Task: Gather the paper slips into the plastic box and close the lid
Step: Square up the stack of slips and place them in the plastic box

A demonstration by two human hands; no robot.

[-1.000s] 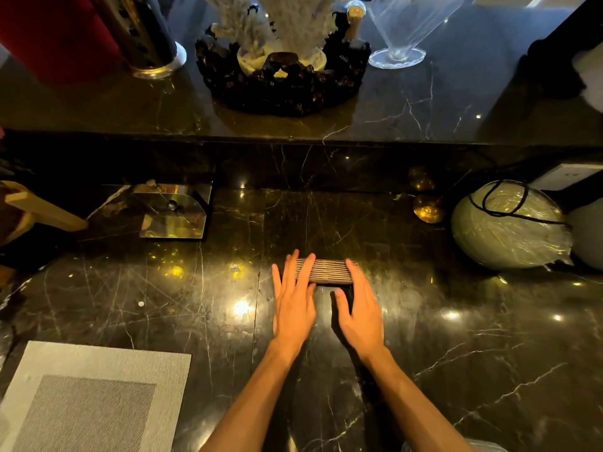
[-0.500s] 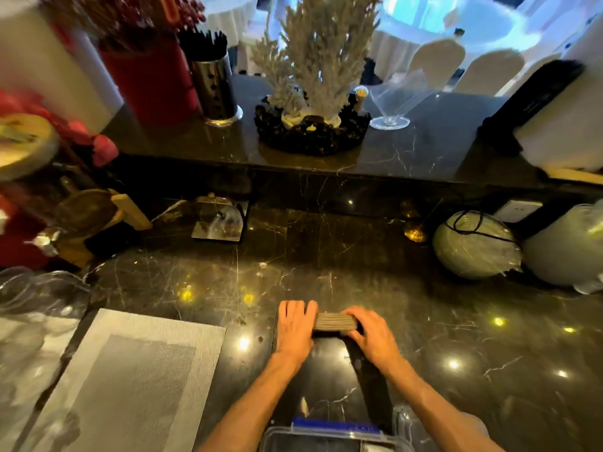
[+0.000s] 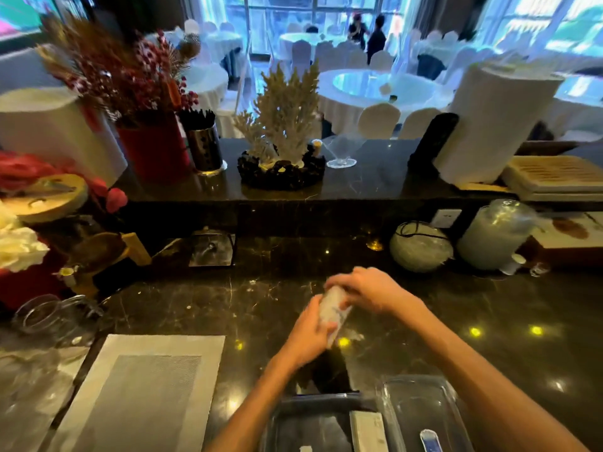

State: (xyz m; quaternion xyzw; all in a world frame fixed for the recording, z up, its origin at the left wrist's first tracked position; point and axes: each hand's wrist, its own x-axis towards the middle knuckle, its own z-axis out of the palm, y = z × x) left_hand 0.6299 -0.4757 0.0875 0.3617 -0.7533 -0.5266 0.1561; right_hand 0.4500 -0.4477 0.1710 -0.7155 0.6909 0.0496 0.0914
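Note:
A pale stack of paper slips (image 3: 333,313) is lifted off the dark marble counter, blurred and tilted. My left hand (image 3: 308,334) grips its near end and my right hand (image 3: 365,290) its far end. Below them at the bottom edge sits the open clear plastic box (image 3: 287,425) with another pale bundle of slips (image 3: 367,430) lying inside. Its clear lid (image 3: 421,409) lies flat just to the right, with a blue clip showing at its lower part.
A grey woven placemat (image 3: 140,393) lies at the lower left beside glassware (image 3: 49,318). A chrome holder (image 3: 212,249) and a wrapped round bowl (image 3: 421,247) stand at the counter's back. The raised ledge holds a coral ornament (image 3: 284,141), red vase and paper rolls.
The stack lay flat on the counter between both hands; now both hands have raised it and turned it on end. The view has tilted up, showing the box and lid.

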